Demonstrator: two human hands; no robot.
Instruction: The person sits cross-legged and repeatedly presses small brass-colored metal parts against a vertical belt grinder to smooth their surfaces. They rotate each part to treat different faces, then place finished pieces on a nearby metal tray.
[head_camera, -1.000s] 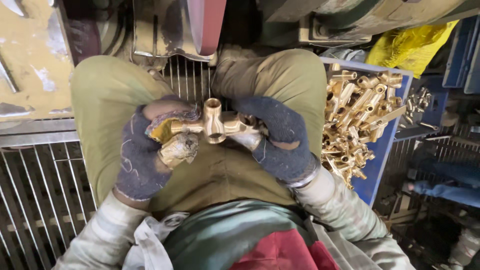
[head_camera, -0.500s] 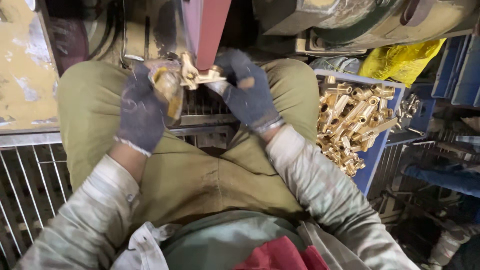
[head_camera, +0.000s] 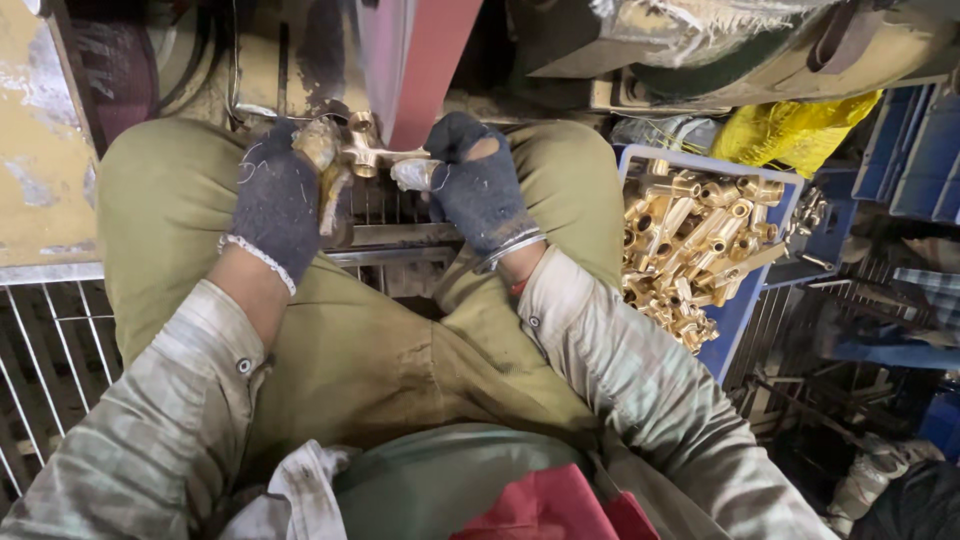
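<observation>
A brass tap body (head_camera: 362, 150) with side arms is held between both gloved hands, up against the red sanding belt (head_camera: 432, 62). My left hand (head_camera: 282, 200), in a dark worn glove, grips its left end, where yellowish wrapping shows at the fingertips. My right hand (head_camera: 478, 185), also gloved, grips the right end with white-taped fingertips. Both hands are stretched out over my knees in olive trousers.
A blue crate (head_camera: 748, 300) filled with several brass fittings (head_camera: 690, 245) stands at my right knee. A yellow bag (head_camera: 795, 128) lies behind it, with blue bins (head_camera: 915, 150) at far right. A metal grate (head_camera: 50, 350) runs on the left. Machine housing (head_camera: 700, 50) sits above.
Both hands have carried the brass tap body from my lap forward and up to the red belt. It now sits against the belt's left edge.
</observation>
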